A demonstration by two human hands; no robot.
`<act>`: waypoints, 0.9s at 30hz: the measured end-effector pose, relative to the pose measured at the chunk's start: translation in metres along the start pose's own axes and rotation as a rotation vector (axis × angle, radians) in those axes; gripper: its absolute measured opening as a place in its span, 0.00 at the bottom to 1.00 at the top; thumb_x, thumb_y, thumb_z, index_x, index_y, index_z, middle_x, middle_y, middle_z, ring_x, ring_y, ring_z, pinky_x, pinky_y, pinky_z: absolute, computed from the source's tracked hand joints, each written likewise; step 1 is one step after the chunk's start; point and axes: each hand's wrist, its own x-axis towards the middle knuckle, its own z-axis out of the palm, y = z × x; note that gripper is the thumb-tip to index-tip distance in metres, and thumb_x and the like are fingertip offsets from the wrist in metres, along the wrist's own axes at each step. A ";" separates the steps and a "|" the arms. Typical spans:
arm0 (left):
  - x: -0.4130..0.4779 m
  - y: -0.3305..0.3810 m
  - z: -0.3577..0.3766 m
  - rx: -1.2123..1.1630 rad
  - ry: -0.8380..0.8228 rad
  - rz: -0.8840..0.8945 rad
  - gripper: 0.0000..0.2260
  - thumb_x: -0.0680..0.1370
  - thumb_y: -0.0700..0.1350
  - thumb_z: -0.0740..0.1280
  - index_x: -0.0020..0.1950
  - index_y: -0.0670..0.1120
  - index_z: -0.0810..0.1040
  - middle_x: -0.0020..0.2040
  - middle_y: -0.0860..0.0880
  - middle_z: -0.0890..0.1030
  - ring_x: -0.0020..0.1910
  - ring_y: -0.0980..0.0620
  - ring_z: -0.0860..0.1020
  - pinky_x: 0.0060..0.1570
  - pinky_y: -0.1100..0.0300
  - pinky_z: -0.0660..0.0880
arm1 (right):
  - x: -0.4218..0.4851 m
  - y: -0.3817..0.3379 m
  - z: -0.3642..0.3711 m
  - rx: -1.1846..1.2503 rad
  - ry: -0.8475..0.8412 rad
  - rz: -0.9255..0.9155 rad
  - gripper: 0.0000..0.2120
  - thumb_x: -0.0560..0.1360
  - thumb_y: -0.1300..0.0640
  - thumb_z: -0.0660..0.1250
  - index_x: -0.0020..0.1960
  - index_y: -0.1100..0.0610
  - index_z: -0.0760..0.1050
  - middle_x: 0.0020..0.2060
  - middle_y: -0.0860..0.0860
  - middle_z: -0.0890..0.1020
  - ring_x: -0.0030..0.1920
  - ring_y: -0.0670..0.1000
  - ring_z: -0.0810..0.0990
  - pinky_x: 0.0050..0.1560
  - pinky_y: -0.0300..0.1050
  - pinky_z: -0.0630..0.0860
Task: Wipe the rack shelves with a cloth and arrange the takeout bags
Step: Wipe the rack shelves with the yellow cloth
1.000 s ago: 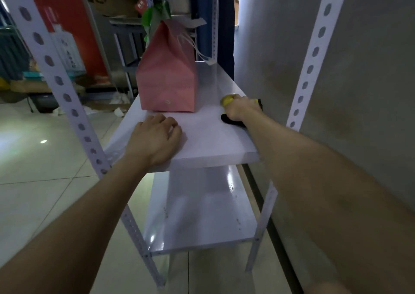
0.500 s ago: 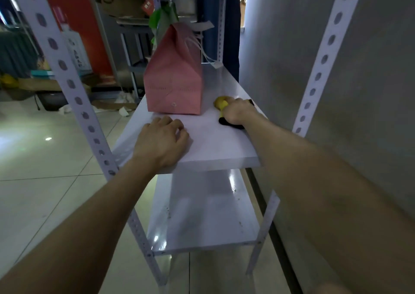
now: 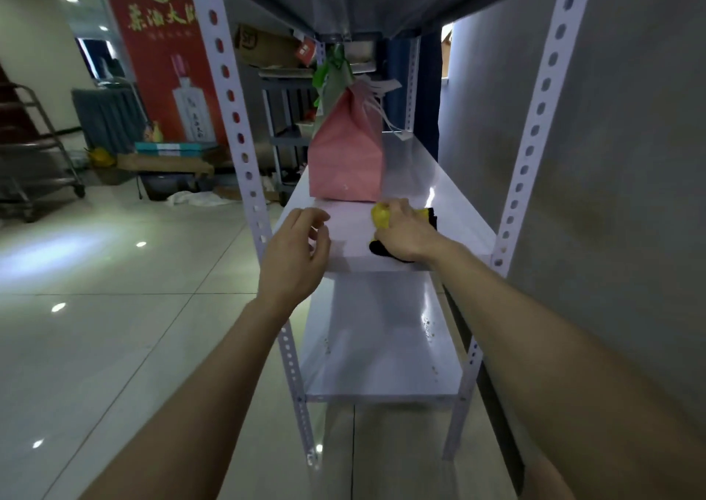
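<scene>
On mid shelf (image 3: pixel 450 209), 1 pink bag (image 3: pixel 345 159), 1 cloth (image 3: pixel 382 217) in R hand (image 3: pixel 405 234)

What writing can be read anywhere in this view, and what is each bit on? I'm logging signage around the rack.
"茶油大" in gold, cut off by the rack post, on the red banner.
"SF", faint and uncertain, on the cardboard box.
Round emblem and bottle label on the banner: too small to read.
Red tag hanging by the box: blurred.
Pink bag and its white slips: nothing legible.
</scene>
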 end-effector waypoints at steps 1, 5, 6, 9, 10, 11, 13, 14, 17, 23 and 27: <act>0.000 -0.001 -0.011 0.018 0.024 0.001 0.09 0.86 0.46 0.63 0.64 0.49 0.79 0.57 0.54 0.80 0.48 0.58 0.79 0.48 0.50 0.83 | 0.003 -0.015 0.008 -0.016 -0.011 -0.020 0.33 0.84 0.48 0.61 0.83 0.59 0.52 0.81 0.61 0.57 0.79 0.66 0.60 0.77 0.63 0.61; 0.010 -0.010 -0.053 0.162 0.203 0.076 0.05 0.85 0.48 0.64 0.58 0.51 0.78 0.50 0.57 0.75 0.41 0.58 0.75 0.41 0.51 0.80 | 0.013 -0.027 0.002 0.176 -0.016 -0.054 0.29 0.83 0.42 0.59 0.79 0.54 0.61 0.75 0.57 0.69 0.71 0.61 0.70 0.66 0.55 0.69; 0.014 -0.014 -0.060 0.214 0.284 0.051 0.04 0.85 0.51 0.65 0.57 0.52 0.76 0.50 0.56 0.74 0.41 0.58 0.73 0.38 0.52 0.79 | 0.013 -0.017 -0.008 0.230 0.014 -0.062 0.26 0.82 0.43 0.59 0.78 0.51 0.64 0.74 0.54 0.72 0.69 0.58 0.73 0.63 0.52 0.70; 0.026 -0.028 -0.069 0.215 0.473 -0.173 0.16 0.83 0.59 0.67 0.63 0.50 0.74 0.58 0.51 0.75 0.51 0.52 0.76 0.45 0.49 0.80 | 0.002 0.014 -0.026 0.199 -0.026 -0.117 0.29 0.78 0.47 0.63 0.78 0.35 0.66 0.74 0.44 0.73 0.72 0.53 0.72 0.68 0.48 0.70; 0.031 -0.032 -0.069 0.140 0.475 -0.235 0.22 0.82 0.61 0.68 0.68 0.48 0.72 0.62 0.50 0.74 0.56 0.51 0.76 0.51 0.47 0.81 | -0.001 0.019 -0.023 0.147 -0.081 -0.137 0.30 0.78 0.48 0.65 0.78 0.33 0.65 0.77 0.43 0.70 0.74 0.52 0.70 0.72 0.48 0.68; 0.038 -0.035 -0.069 0.052 0.442 -0.273 0.28 0.81 0.63 0.68 0.74 0.48 0.69 0.66 0.49 0.73 0.60 0.50 0.76 0.57 0.46 0.81 | -0.002 0.021 -0.018 0.124 -0.112 -0.146 0.30 0.79 0.48 0.65 0.78 0.32 0.65 0.80 0.42 0.66 0.77 0.52 0.67 0.76 0.49 0.65; 0.053 -0.037 -0.071 -0.100 0.316 -0.286 0.35 0.82 0.67 0.66 0.82 0.51 0.59 0.74 0.49 0.71 0.67 0.49 0.76 0.65 0.44 0.79 | 0.000 0.023 -0.005 0.139 -0.100 -0.157 0.28 0.82 0.48 0.65 0.79 0.33 0.66 0.83 0.41 0.61 0.80 0.51 0.62 0.80 0.49 0.60; 0.061 -0.035 -0.073 -0.146 0.265 -0.268 0.37 0.82 0.68 0.65 0.84 0.55 0.55 0.77 0.50 0.71 0.70 0.49 0.76 0.67 0.43 0.79 | 0.001 0.022 0.000 0.151 -0.087 -0.169 0.27 0.83 0.47 0.65 0.80 0.33 0.65 0.83 0.41 0.61 0.81 0.51 0.61 0.80 0.48 0.59; 0.089 -0.024 -0.081 -0.145 0.253 -0.161 0.40 0.82 0.71 0.63 0.86 0.61 0.48 0.82 0.55 0.66 0.76 0.54 0.72 0.72 0.46 0.75 | 0.005 0.016 0.012 0.137 -0.074 -0.204 0.26 0.86 0.46 0.61 0.83 0.37 0.61 0.84 0.42 0.59 0.84 0.49 0.56 0.82 0.47 0.54; 0.110 -0.026 -0.067 0.041 0.303 -0.059 0.35 0.87 0.61 0.55 0.87 0.54 0.39 0.84 0.45 0.65 0.69 0.43 0.79 0.62 0.37 0.81 | 0.038 -0.039 0.042 -0.162 -0.057 -0.206 0.29 0.87 0.42 0.52 0.86 0.43 0.52 0.86 0.48 0.53 0.85 0.55 0.50 0.82 0.62 0.49; 0.112 -0.034 -0.060 0.049 0.340 -0.024 0.35 0.87 0.60 0.54 0.88 0.50 0.41 0.82 0.44 0.68 0.69 0.42 0.79 0.61 0.39 0.81 | 0.061 -0.094 0.061 -0.329 -0.075 -0.102 0.29 0.85 0.45 0.51 0.84 0.50 0.54 0.82 0.58 0.57 0.81 0.62 0.53 0.76 0.69 0.54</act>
